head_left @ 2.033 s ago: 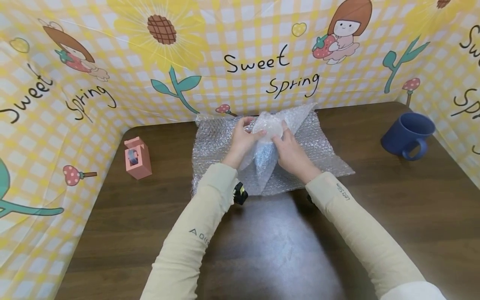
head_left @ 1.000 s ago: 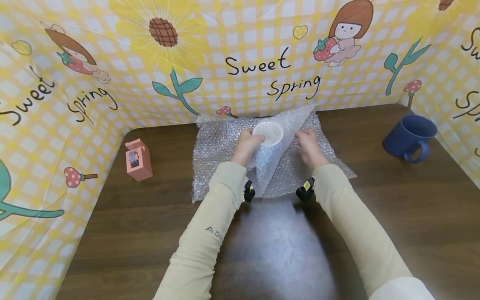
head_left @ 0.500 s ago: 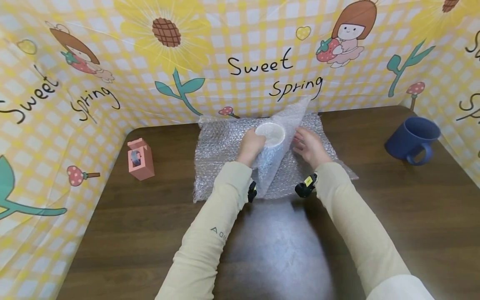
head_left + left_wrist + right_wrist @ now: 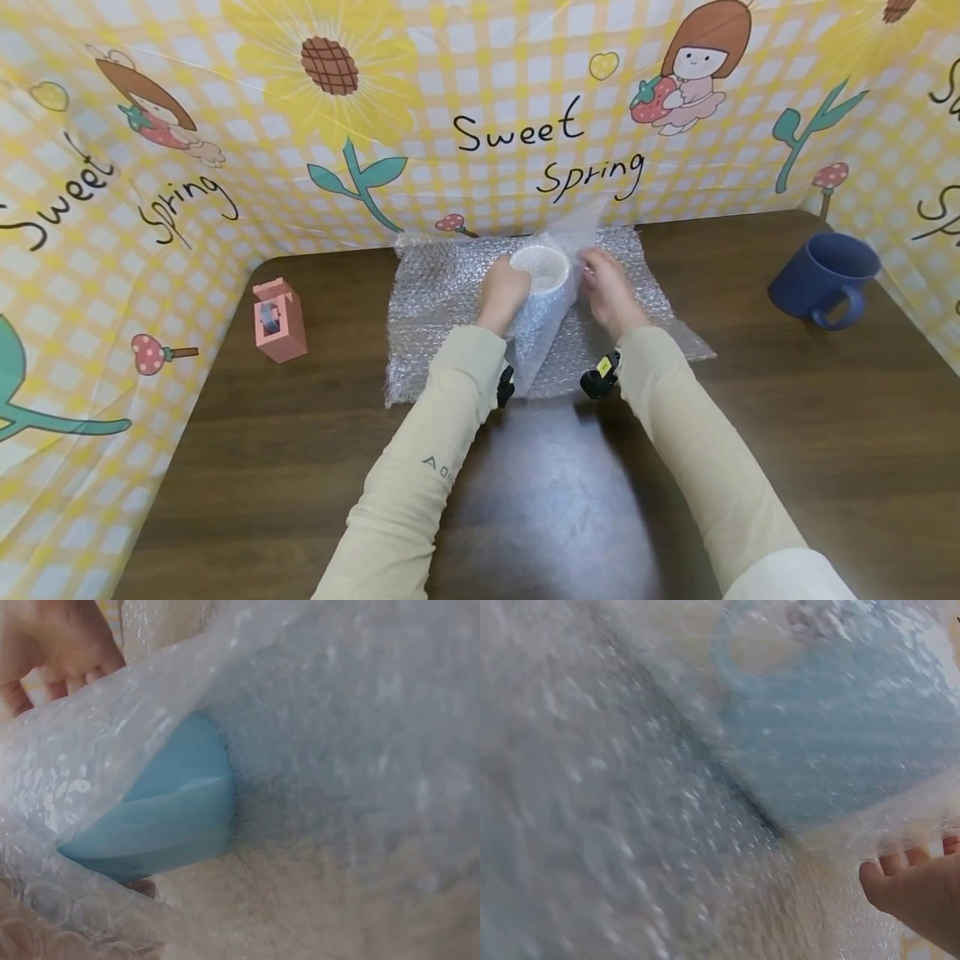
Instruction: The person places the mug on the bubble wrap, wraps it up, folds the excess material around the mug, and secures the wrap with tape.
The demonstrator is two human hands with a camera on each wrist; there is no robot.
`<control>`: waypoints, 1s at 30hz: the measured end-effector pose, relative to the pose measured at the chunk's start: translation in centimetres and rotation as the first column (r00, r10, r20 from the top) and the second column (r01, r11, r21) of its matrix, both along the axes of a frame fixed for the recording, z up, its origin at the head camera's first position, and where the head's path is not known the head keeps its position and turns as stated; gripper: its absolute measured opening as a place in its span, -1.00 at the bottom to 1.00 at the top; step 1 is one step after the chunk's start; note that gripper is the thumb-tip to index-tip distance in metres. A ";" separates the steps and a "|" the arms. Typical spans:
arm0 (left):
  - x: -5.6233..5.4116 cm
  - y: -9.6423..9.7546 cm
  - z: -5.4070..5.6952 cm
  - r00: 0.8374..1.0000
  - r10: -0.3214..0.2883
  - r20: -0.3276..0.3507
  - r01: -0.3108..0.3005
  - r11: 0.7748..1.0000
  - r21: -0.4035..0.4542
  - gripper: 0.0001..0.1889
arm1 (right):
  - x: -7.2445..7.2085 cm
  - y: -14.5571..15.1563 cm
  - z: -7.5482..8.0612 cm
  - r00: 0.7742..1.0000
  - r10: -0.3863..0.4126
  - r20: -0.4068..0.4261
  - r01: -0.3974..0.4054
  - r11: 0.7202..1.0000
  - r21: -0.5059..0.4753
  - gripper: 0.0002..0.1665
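Observation:
A light blue mug (image 4: 169,802) with a white inside stands upright, partly wrapped in bubble wrap (image 4: 435,308), in the middle of the head view. My left hand (image 4: 504,293) grips the mug through the wrap, its thumb over the rim. At the mug's right side, my right hand (image 4: 607,287) holds a raised flap of the wrap with bent fingers. That hand (image 4: 919,889) shows at the film's edge in the right wrist view, where the mug's handle appears through the plastic.
A dark blue mug (image 4: 825,279) stands at the right of the wooden table (image 4: 337,483). At the left is a pink box (image 4: 279,325) with a greyish-blue ring-shaped piece in its front. A yellow checked cloth (image 4: 510,67) hangs behind the table and along both sides.
My right hand left the mug's rim, went right to the wrap flap, and has moved back left with it toward the mug. My left hand kept hold of the mug.

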State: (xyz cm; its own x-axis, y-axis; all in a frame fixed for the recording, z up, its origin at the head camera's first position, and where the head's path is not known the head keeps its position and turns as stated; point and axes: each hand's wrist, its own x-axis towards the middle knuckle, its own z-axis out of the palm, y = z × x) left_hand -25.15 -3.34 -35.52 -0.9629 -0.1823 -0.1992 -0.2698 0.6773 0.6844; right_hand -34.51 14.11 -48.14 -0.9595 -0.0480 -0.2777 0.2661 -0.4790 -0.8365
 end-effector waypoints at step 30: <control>-0.2 0.5 0.4 0.999 0.038 0.013 -0.037 0.996 -0.080 -0.57 | 8.8 -4.0 11.4 0.978 0.202 0.047 -0.198 0.840 0.504 -0.32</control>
